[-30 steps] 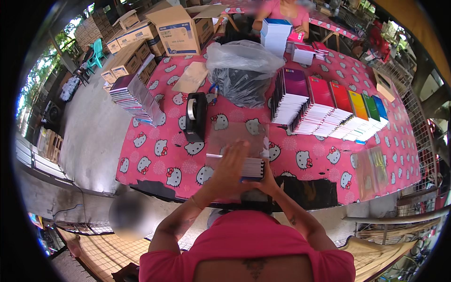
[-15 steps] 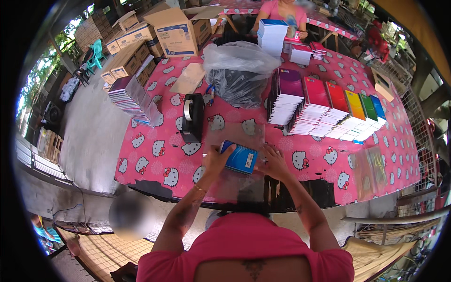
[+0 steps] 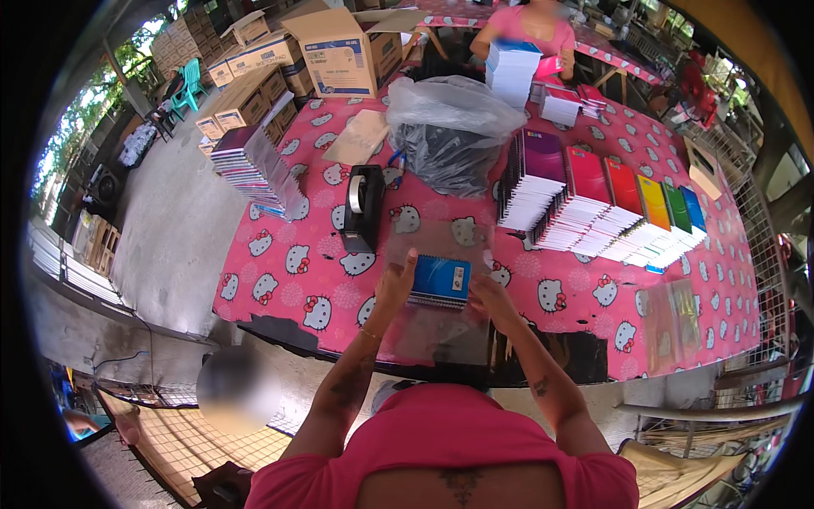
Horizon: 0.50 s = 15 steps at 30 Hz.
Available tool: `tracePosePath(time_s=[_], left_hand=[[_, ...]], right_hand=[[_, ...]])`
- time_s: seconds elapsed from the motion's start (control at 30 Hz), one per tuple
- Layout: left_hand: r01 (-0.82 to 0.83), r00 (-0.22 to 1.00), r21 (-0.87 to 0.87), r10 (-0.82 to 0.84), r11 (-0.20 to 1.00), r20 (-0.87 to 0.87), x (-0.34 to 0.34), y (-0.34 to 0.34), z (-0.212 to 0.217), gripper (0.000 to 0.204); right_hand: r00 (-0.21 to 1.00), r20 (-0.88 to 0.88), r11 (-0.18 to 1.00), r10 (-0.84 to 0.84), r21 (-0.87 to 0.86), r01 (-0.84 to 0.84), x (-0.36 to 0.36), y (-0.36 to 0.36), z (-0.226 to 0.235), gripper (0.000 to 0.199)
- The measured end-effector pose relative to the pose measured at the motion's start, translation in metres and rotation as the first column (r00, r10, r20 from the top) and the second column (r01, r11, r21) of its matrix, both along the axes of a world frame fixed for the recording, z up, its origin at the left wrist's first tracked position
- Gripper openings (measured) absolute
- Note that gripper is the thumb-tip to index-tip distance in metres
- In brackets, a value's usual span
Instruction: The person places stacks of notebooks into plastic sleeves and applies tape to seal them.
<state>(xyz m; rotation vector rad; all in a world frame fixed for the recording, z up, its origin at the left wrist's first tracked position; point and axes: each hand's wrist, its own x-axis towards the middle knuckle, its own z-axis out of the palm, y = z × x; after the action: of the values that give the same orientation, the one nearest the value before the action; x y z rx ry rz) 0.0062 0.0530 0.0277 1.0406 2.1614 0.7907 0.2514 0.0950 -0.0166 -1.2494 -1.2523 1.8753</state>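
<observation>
A small stack of spiral notebooks with a blue top cover (image 3: pixel 443 276) lies on a clear plastic sheet (image 3: pixel 424 339) near the table's front edge. At its left side my left hand (image 3: pixel 393 288) is closed, thumb pointing up along the notebooks' edge. My right hand (image 3: pixel 492 299) is at the other side, fingers bent at the plastic's right edge; its fingertips are partly hidden. A black tape dispenser (image 3: pixel 363 212) with a roll of tape stands just beyond my left hand.
Notebook stacks in purple (image 3: pixel 543 157), red, yellow, green and blue line the right. A plastic-covered stack (image 3: pixel 254 170) stands left, a grey plastic bag (image 3: pixel 449 127) behind. Clear plastic sleeves (image 3: pixel 670 327) lie front right. Cartons (image 3: pixel 339 64) and a co-worker (image 3: pixel 534 30) are farther back.
The blue notebooks have turned from slanted to nearly square with me. My left thumb has come off the top cover to its left edge. My right hand has closed in beside the stack.
</observation>
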Motion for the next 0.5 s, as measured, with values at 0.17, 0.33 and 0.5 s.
tracePosePath(time_s=[0.17,0.33,0.5], left_hand=[[-0.092,0.961,0.085,0.067,0.992,0.268,-0.032,-0.005,-0.043,0.08],[-0.18,0.793,0.149,0.054,0.972,0.606,-0.031,-0.015,-0.049,0.065],[0.455,0.864,0.414,-0.504,0.788,0.01,-0.064,-0.088,-0.065,0.028]], right_hand=[[0.999,-0.044,0.996,-0.007,-0.091,0.003,-0.014,-0.011,0.027,0.045],[0.981,-0.154,0.985,-0.12,-0.139,0.098,-0.005,-0.018,0.024,0.042],[0.824,0.566,0.331,0.011,0.776,-0.537,0.023,-0.067,0.008,0.025]])
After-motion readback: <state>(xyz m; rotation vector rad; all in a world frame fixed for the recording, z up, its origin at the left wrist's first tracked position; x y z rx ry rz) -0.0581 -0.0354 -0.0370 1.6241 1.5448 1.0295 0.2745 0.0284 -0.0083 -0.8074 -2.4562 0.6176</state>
